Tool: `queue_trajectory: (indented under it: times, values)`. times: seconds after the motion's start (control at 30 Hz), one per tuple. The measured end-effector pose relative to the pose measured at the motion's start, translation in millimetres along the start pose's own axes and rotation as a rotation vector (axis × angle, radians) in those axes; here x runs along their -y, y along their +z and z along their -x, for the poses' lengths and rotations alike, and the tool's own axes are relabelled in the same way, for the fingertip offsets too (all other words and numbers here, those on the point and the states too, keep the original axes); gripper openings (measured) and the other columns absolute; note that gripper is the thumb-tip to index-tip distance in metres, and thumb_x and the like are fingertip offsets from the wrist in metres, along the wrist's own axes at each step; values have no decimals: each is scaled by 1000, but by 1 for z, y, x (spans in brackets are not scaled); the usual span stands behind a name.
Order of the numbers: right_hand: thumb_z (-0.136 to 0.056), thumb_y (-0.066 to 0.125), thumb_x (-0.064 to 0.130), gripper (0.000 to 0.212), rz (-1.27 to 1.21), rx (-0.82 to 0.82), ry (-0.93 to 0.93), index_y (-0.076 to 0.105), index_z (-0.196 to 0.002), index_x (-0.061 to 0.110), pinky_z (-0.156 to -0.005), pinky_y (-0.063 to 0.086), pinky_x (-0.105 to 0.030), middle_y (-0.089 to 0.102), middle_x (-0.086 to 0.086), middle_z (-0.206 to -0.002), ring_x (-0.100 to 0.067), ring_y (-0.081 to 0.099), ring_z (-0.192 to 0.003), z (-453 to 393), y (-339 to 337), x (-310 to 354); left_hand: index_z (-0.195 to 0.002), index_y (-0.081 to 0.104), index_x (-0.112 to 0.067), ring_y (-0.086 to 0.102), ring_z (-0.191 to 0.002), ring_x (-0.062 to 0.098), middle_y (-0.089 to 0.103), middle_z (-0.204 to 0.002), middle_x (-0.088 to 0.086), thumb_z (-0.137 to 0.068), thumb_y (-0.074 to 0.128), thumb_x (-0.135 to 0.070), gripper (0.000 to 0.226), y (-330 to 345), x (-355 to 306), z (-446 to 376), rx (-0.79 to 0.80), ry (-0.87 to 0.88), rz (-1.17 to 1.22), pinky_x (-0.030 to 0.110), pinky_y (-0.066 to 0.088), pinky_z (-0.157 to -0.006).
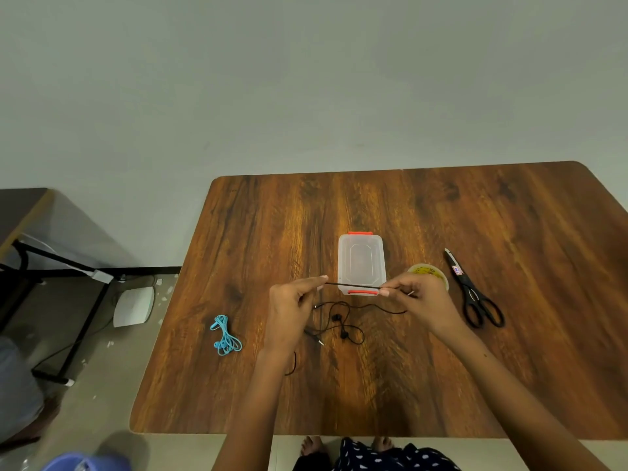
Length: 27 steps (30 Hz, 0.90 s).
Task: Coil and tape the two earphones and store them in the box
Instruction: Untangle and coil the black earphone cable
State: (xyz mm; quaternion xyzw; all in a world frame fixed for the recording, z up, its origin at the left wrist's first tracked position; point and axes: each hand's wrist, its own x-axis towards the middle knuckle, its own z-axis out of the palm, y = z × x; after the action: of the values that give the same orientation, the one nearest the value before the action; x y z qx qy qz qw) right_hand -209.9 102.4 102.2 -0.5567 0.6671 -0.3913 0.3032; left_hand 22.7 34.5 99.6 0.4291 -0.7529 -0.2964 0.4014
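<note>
A: Nearest you are your own forearms. Your left hand and right hand each pinch the black earphone cable, holding a short stretch taut between them, raised in front of the box.

B: Status of that cable?

A: Uncoiled. The buds, the plug and most of the cable lie loose on the table below your hands, and one loop trails toward your left wrist. No tape shows on it.

B: And the second set?

A: The blue earphone lies to your left, well apart from the box. It looks bundled; whether it is taped cannot be told from here.

B: Is the box ready?

A: No. The lid appears to be on, with both orange clips in place, and the box looks empty. Judge the task as early: coil, tape, open and store all remain for the black set.

B: Tools?

A: The tape sits just behind your right hand, partly hidden by it. The scissors lie further right.

B: Obstructions?

A: The loose cable crosses itself near the buds and may tangle as you wind.
</note>
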Motion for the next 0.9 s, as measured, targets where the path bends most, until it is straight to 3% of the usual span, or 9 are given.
queue_trajectory:
  times: [0.17, 0.3, 0.37, 0.43, 0.57, 0.7, 0.77, 0.9]
  values:
    - [-81, 73, 14, 12, 6, -45, -30, 73, -80, 26, -58, 43, -14, 71, 10, -76, -4, 61, -67, 0, 0, 1, -108, 71, -7, 65, -102, 1, 71, -108, 2, -84, 66, 4, 27, -2, 3, 2, -2, -25, -18, 16, 51, -89]
    - [-82, 72, 15, 3, 36, -65, -61, 74, -84, 16, -61, 51, -30, 69, 9, -80, -9, 64, -71, -3, 7, 15, -123, 61, -5, 49, -128, 15, 59, -129, 7, -84, 54, 15, 44, 2, -1, -2, 98, -28, -86, 26, 37, -109]
    - [-82, 72, 17, 3, 106, -55, -117, 74, -82, 18, -58, 45, -20, 67, 14, -78, -1, 60, -66, -7, 12, 26, -125, 60, -7, 45, -130, 13, 56, -133, 6, -86, 61, 6, 42, 7, -9, -4, 173, 36, -44, 25, 35, -111]
    - [-82, 71, 20, 3, 151, -21, -161, 74, -82, 21, -55, 36, -11, 67, 14, -79, 4, 55, -63, -11, 19, 38, -123, 62, -12, 52, -124, 7, 60, -128, -2, -86, 66, -4, 38, 13, -20, -4, 206, 54, 40, 21, 41, -105]
    - [-84, 70, 24, 4, 158, 49, -168, 74, -83, 23, -57, 38, -10, 67, 13, -80, 1, 57, -68, -16, 24, 49, -112, 70, -14, 69, -89, 1, 70, -101, -11, -85, 68, -3, 29, 14, -26, -5, 111, 69, 69, 21, 56, -75]
    - [-81, 72, 22, 4, 96, 77, -126, 75, -82, 19, -59, 44, -15, 68, 16, -77, -4, 61, -68, -13, 10, 42, -103, 73, -13, 66, -89, -5, 69, -100, -12, -83, 70, -3, 23, -5, -12, -10, -5, 103, -26, 9, 51, -76]
    - [-81, 73, 18, 6, 86, 58, -105, 76, -85, 14, -66, 52, -27, 71, 9, -80, -11, 66, -76, -10, -1, 34, -103, 73, -13, 66, -91, -6, 70, -100, -11, -83, 70, -3, 23, -15, -2, -11, -64, 88, -43, 13, 52, -79]
    - [-80, 73, 11, 6, 47, 8, -73, 77, -85, 9, -74, 55, -34, 73, -1, -83, -16, 69, -82, -4, -21, 19, -103, 73, -13, 67, -92, -4, 71, -99, -9, -83, 69, -1, 24, -29, 13, -13, -131, 65, -77, 14, 52, -80]
